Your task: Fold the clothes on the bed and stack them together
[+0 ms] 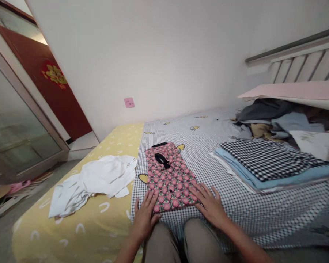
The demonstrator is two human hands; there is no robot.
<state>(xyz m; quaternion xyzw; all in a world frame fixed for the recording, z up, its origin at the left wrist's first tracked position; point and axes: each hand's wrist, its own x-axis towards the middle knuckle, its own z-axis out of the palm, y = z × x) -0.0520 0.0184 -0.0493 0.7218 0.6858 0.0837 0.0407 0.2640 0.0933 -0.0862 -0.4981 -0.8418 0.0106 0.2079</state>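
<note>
A pink floral garment with black trim (pixel 172 182) lies folded into a long flat rectangle on the bed, just beyond my knees. My left hand (pixel 146 213) rests at its near left corner, fingers stretched out and touching the edge. On the near right corner lies my right hand (pixel 210 204), fingers spread flat over the cloth. A black collar or strap loop (pixel 162 160) shows on top of the garment, and a dark band runs along its far end. Neither hand grips the fabric.
To the left, a crumpled white garment (pixel 106 175) lies on the yellow part of the bed sheet (pixel 98 223). A folded stack topped by a black-and-white checked cloth (pixel 268 157) sits at right. Behind it are heaped clothes (pixel 274 113) beneath a pink board (pixel 296 90). A white wall (pixel 164 54) stands behind.
</note>
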